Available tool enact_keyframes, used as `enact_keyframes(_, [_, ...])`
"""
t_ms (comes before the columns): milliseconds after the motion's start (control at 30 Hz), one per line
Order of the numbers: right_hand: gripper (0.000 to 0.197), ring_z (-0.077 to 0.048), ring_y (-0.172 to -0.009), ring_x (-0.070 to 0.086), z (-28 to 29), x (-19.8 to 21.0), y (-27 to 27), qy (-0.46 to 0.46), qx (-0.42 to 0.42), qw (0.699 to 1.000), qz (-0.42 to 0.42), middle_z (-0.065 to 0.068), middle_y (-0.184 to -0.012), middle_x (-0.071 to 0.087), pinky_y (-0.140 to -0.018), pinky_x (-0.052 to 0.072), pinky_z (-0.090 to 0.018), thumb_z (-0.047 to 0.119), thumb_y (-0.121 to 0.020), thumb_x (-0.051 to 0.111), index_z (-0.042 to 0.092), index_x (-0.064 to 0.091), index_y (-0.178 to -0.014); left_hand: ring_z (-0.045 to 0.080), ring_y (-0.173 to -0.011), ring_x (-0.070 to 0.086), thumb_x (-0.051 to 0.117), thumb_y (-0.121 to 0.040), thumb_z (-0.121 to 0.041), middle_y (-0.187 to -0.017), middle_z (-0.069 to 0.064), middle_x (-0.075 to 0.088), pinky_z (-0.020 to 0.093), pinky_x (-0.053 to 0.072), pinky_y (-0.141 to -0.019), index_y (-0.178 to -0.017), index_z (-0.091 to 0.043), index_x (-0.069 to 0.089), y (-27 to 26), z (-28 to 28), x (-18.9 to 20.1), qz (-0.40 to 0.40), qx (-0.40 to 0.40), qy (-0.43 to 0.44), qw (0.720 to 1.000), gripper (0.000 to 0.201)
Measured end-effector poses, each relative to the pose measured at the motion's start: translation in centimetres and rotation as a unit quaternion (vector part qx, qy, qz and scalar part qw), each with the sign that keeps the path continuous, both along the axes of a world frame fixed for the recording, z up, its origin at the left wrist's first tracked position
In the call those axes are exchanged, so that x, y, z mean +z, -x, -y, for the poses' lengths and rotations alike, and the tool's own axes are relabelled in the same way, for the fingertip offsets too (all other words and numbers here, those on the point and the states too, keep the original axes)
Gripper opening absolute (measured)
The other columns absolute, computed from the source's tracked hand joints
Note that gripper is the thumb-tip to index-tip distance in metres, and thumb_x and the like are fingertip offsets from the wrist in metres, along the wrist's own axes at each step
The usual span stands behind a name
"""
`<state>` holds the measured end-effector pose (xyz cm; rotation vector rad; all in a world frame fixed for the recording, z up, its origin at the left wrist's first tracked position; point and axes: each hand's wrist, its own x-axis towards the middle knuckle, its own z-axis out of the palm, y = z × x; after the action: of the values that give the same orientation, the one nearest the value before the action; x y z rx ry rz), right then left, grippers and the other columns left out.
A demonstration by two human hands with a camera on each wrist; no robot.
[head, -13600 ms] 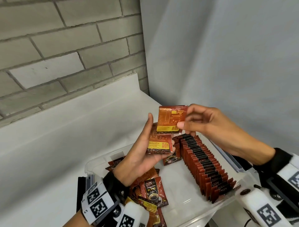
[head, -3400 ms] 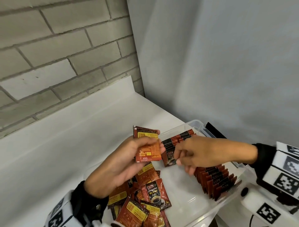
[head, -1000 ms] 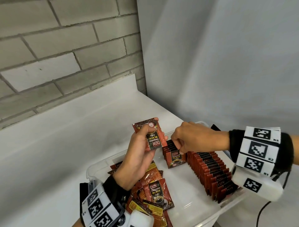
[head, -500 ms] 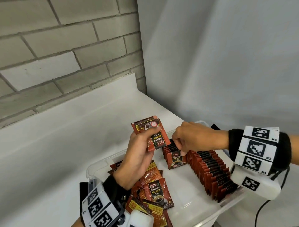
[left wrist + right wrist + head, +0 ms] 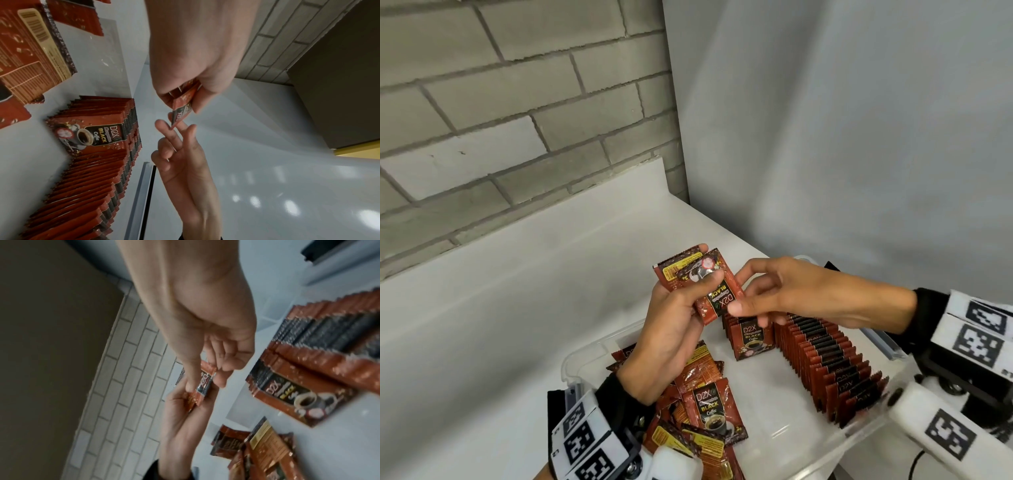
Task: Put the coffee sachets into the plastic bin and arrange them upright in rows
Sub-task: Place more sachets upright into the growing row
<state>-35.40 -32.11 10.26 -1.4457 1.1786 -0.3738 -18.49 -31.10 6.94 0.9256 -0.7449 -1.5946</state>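
My left hand (image 5: 698,270) holds two red coffee sachets (image 5: 717,291) fanned apart above the clear plastic bin (image 5: 585,349). My right hand (image 5: 743,291) has come to the front one, and its thumb and fingers pinch that sachet's lower edge (image 5: 203,384). In the left wrist view the sachet's corner (image 5: 182,110) pokes between the right fingers (image 5: 164,128). A long upright row of sachets (image 5: 825,359) fills the bin's right side. A short second row (image 5: 751,339) stands beside it. Loose sachets (image 5: 709,407) lie piled at the bin's near left.
The bin sits on a white table (image 5: 517,308) in a corner, with a brick wall (image 5: 517,102) behind and a grey wall (image 5: 859,137) on the right. A grey-blue lid edge (image 5: 887,346) lies just right of the bin.
My right hand has left the short row in the bin and risen to the sachets in my left hand, which has fanned them apart.
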Motion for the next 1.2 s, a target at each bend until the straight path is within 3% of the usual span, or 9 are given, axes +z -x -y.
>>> enact_keyframes(167, [0.03, -0.006, -0.058, 0.056, -0.2, -0.7, 0.3, -0.006, -0.096, 0.992, 0.081, -0.003, -0.077, 0.068, -0.052, 0.041, -0.017, 0.01, -0.08, 0.074, 0.005, 0.063, -0.107, 0.025, -0.1, 0.068, 0.065, -0.079, 0.002, -0.101, 0.011, 0.072, 0.036, 0.054, -0.089, -0.112, -0.007, 0.064, 0.0, 0.0, 0.0, 0.013, -0.009, 0.012, 1.0, 0.034])
enact_keyframes(267, [0.024, -0.006, -0.058, 0.053, 0.5, -0.3, 0.7, 0.025, -0.149, 0.983, 0.099, -0.005, -0.083, 0.068, -0.053, 0.04, -0.018, 0.007, -0.08, 0.073, 0.006, 0.065, -0.103, 0.019, -0.093, 0.069, 0.067, -0.073, 0.0, -0.097, 0.009, 0.073, 0.027, 0.056, -0.079, -0.112, -0.008, 0.063, -0.1, 0.0, -0.1, 0.011, -0.025, 0.018, 0.999, 0.04])
enact_keyframes(333, [0.021, -0.004, -0.058, 0.052, 0.9, 0.2, 0.9, 0.05, -0.165, 0.98, 0.104, -0.006, -0.085, 0.068, -0.054, 0.039, -0.017, 0.008, -0.081, 0.072, 0.007, 0.067, -0.102, 0.02, -0.091, 0.069, 0.068, -0.072, 0.0, -0.099, 0.011, 0.073, 0.029, 0.056, -0.078, -0.111, -0.008, 0.064, 0.0, 0.0, -0.1, 0.028, -0.044, 0.018, 0.998, 0.04])
enact_keyframes(567, [0.015, -0.001, -0.068, 0.057, 1.4, 1.0, 0.3, 0.106, -0.127, 0.982, 0.093, 0.0, -0.083, 0.071, -0.063, 0.038, -0.02, 0.014, -0.081, 0.073, 0.014, 0.07, -0.096, 0.024, -0.087, 0.069, 0.065, -0.078, 0.008, -0.098, 0.018, 0.072, 0.03, 0.054, -0.08, -0.094, -0.005, 0.069, 0.3, -0.3, -0.1, 0.09, -0.08, 0.019, 0.993, 0.021])
enact_keyframes(700, [0.015, -0.001, -0.074, 0.059, 1.5, 1.2, 0.2, 0.117, -0.108, 0.984, 0.075, 0.001, -0.086, 0.072, -0.066, 0.038, -0.02, 0.019, -0.082, 0.073, 0.017, 0.07, -0.097, 0.026, -0.09, 0.069, 0.065, -0.077, 0.01, -0.099, 0.019, 0.071, 0.035, 0.052, -0.086, -0.094, -0.004, 0.069, 0.3, -0.3, 0.0, 0.09, -0.07, 0.019, 0.993, 0.023])
enact_keyframes(867, [0.03, -0.002, -0.082, 0.065, 1.7, 1.3, 1.1, 0.092, -0.061, 0.994, 0.019, 0.002, -0.097, 0.072, -0.077, 0.043, -0.021, 0.026, -0.077, 0.076, 0.021, 0.067, -0.104, 0.024, -0.091, 0.069, 0.067, -0.075, 0.006, -0.096, 0.014, 0.072, 0.03, 0.053, -0.082, -0.099, -0.005, 0.068, 0.2, -0.3, -0.1, 0.083, -0.06, 0.017, 0.995, 0.027])
enact_keyframes(967, [0.025, -0.001, -0.079, 0.066, 1.6, 1.0, 1.7, 0.087, -0.032, 0.996, -0.006, 0.004, -0.092, 0.073, -0.074, 0.045, -0.016, 0.025, -0.078, 0.075, 0.019, 0.068, -0.102, 0.025, -0.094, 0.068, 0.069, -0.071, 0.002, -0.1, 0.015, 0.072, 0.032, 0.052, -0.084, -0.101, -0.005, 0.068, 0.3, -0.4, -0.1, 0.085, -0.058, 0.011, 0.995, 0.031])
enact_keyframes(1067, [0.015, -0.008, -0.081, 0.068, 1.5, 0.7, 2.0, 0.084, -0.022, 0.996, -0.009, -0.002, -0.088, 0.074, -0.073, 0.049, -0.017, 0.022, -0.08, 0.073, 0.015, 0.071, -0.093, 0.023, -0.092, 0.069, 0.068, -0.074, 0.004, -0.099, 0.013, 0.073, 0.029, 0.051, -0.08, -0.1, -0.005, 0.067, 0.3, -0.5, 0.0, 0.09, -0.067, 0.015, 0.994, 0.027])
enact_keyframes(1200, [0.01, -0.008, -0.077, 0.067, 1.8, 0.9, 2.4, 0.099, 0.003, 0.995, -0.03, 0.001, -0.08, 0.073, -0.07, 0.05, -0.013, 0.02, -0.08, 0.074, 0.014, 0.071, -0.087, 0.022, -0.09, 0.07, 0.067, -0.078, -0.002, -0.097, 0.013, 0.073, 0.029, 0.053, -0.078, -0.101, -0.004, 0.067, 0.3, -0.5, 0.0, 0.056, -0.066, 0.002, 0.996, 0.023])
